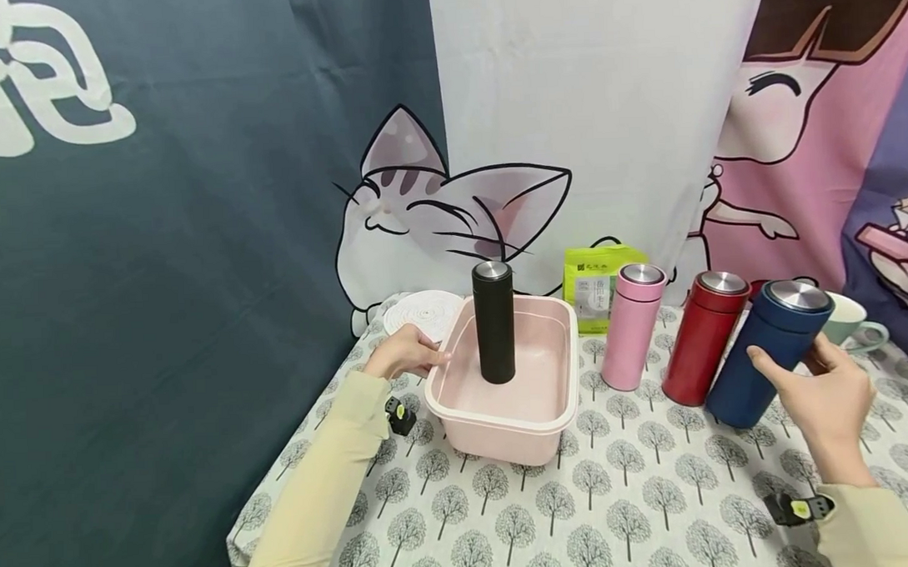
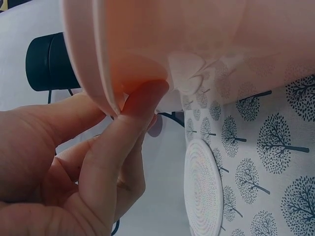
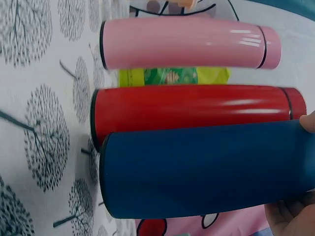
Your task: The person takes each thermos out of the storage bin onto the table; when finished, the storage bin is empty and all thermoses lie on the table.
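My left hand (image 1: 407, 352) pinches the left rim of a pink plastic basin (image 1: 538, 435), thumb and fingers on either side of the edge in the left wrist view. Inside the basin stands a black thermos flask (image 1: 495, 328) with a steel-topped lid. Over on the right, my right hand (image 1: 826, 391) grips a blue thermos flask (image 1: 764, 356) around its upper body. Just left of the blue one stands a red thermos flask (image 1: 704, 341), partly overlapped by it in the right wrist view. A pink thermos flask (image 1: 633, 331) stands further left.
Behind the pink flask is a green and yellow packet (image 1: 593, 287). A pale green cup (image 1: 846, 320) sits behind the blue flask, partly hidden. A round white woven mat (image 1: 425, 309) lies behind the basin's left side. Printed curtains hang behind the tree-patterned tablecloth (image 1: 604, 503).
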`<state>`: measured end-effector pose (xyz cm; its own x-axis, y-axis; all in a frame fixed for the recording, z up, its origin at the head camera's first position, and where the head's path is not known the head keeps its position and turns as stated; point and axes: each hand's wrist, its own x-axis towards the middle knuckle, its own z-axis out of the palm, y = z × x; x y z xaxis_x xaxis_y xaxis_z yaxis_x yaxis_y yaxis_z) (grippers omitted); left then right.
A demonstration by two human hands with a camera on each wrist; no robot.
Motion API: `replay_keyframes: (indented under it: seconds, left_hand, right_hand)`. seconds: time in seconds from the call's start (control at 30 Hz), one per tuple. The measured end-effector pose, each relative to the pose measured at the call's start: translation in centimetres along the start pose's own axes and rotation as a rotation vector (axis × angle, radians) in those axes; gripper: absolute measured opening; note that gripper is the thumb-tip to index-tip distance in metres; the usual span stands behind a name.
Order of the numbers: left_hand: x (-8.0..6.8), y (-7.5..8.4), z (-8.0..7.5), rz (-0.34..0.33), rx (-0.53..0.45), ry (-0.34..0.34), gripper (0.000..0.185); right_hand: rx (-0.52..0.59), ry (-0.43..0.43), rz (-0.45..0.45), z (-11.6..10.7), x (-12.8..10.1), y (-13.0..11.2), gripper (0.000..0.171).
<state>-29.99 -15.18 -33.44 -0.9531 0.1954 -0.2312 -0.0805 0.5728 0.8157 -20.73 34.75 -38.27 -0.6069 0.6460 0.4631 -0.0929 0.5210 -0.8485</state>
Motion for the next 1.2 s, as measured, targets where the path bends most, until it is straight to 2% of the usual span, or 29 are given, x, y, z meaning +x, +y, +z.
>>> replay_keyframes:
  seconds: [0.3,0.4,0.53,0.7,0.97,1.2]
  left_hand:
    - [0.0,-0.1,0.3,0.015,0.002,-0.007,0.027]
    - [0.1,-0.1,0.4,0.033,-0.012,-0.01,0.025]
    - [0.0,0.0,0.3,0.034,-0.022,-0.008,0.023]
    - [-0.2,0.1,0.3,0.031,-0.027,-0.008,0.023]
    - [-0.3,-0.1,0.1,0.021,-0.007,-0.01,0.028]
    - [-0.3,0.0,0.1,0.035,-0.016,-0.018,0.031]
  right_hand:
    - [-0.037,0.003,-0.037,0.1,1.3,1.9,0.039]
    - [-0.044,0.01,-0.043,0.1,1.8,2.2,0.042]
    - [-0.041,-0.002,-0.008,0.2,2.3,2.6,0.049]
    - [-0.049,-0.009,0.009,0.3,2.6,2.8,0.048]
    - [-0.157,0.021,-0.124,0.5,2.2,2.8,0.046]
    - [-0.18,0.024,-0.132,0.7,2.1,2.8,0.049]
